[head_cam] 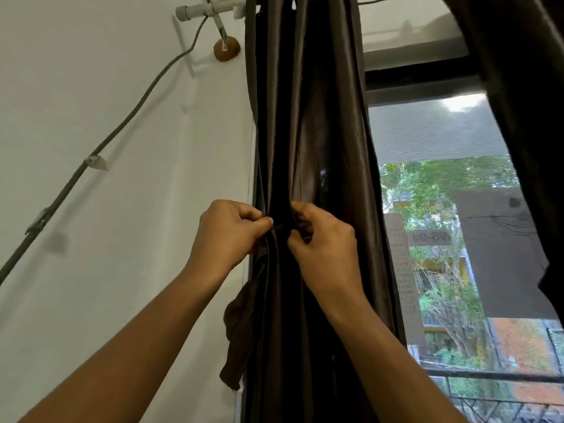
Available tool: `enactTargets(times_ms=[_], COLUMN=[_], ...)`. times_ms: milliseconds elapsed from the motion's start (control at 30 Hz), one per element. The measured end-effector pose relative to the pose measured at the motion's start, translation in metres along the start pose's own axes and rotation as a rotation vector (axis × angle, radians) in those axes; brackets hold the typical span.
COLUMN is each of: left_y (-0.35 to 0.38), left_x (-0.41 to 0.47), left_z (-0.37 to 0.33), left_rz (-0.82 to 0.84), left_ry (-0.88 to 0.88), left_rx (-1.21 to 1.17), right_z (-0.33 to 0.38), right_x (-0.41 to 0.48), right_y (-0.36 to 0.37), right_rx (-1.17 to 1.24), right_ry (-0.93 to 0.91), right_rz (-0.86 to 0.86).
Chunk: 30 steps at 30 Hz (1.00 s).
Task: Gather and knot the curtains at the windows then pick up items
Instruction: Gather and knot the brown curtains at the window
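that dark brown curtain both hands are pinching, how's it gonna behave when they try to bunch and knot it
The dark brown curtain probably handles floppy: it hangs in long soft folds from the rod. Its sheen suggests a slick weave, so a knot may slip loose. Left hand and right hand pinch only narrow pleats, so it likely gathers easily.

The dark curtain [308, 132] is cut off at top and bottom edges. Fingertips of both hands are buried in its folds. A second curtain [525, 117] is cropped at right.
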<state>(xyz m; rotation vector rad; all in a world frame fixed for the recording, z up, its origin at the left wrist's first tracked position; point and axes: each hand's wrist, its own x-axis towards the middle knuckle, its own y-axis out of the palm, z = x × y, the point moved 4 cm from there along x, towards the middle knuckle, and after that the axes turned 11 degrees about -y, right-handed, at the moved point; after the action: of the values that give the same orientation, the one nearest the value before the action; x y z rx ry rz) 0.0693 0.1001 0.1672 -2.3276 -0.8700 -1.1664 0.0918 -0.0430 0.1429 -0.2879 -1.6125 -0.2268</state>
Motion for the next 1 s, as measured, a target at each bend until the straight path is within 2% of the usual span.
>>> enactTargets(times_ms=[100,433,567,633,700,767,800,867,900,1000], left_y=[-0.001,0.001,0.003,0.005,0.008,0.011,0.012,0.014,0.014,0.015], left_x=[-0.006,-0.026,-0.022,-0.018,-0.017,-0.019,-0.021,-0.025,-0.026,-0.027], left_z=[-0.002,0.006,0.001,0.001,0.000,-0.003,-0.005,-0.010,-0.011,-0.014], left_rz=[0.005,0.114,0.093,0.042,-0.022,-0.055,-0.066,-0.075,-0.073,-0.063], left_ry=[0.004,-0.146,-0.099,-0.062,-0.026,-0.002,0.006,0.018,0.022,0.024], left_rx=[-0.041,-0.222,-0.144,-0.054,0.037,0.060,0.059,0.057,0.055,0.048], right_z=[0.004,0.008,0.013,0.017,0.023,0.021,0.015,-0.003,-0.010,-0.009], right_x=[-0.008,-0.037,-0.038,-0.039,-0.038,-0.034,-0.030,-0.023,-0.022,-0.026], right_y=[0.009,0.011,0.010,0.003,-0.021,-0.048,-0.057,-0.063,-0.062,-0.056], right_rx=[0.113,0.153,0.108,0.000,-0.291,-0.513,-0.560,-0.547,-0.521,-0.506], right_ry=[0.051,0.105,0.050,-0.022,-0.114,-0.080,-0.002,0.162,0.180,0.065], right_rz=[0.046,0.036,0.128,0.170,-0.007,-0.214,-0.215,-0.102,-0.067,-0.078])
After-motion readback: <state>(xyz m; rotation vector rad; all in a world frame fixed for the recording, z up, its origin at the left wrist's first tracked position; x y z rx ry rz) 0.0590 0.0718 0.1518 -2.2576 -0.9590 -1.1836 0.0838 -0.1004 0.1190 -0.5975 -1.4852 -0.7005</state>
